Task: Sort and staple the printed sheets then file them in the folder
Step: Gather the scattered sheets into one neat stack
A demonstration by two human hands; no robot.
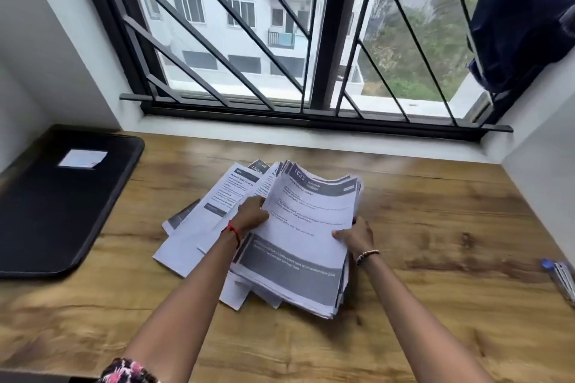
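A thick, uneven stack of printed sheets (306,227) with grey header bands lies in the middle of the wooden desk (435,227). My left hand (252,214) grips the stack's left edge, and my right hand (354,235) grips its right edge. More loose sheets (199,227) fan out to the left underneath. A closed black folder (59,202) with a white label lies flat at the desk's left end. At the far right edge, a blue and silver object (560,277) that looks like a stapler is partly cut off.
A barred window (280,40) and white sill run along the back of the desk. White walls close in both sides. A dark blue cloth (525,15) hangs at the upper right. Bare desk surface shows in front of and to the right of the papers.
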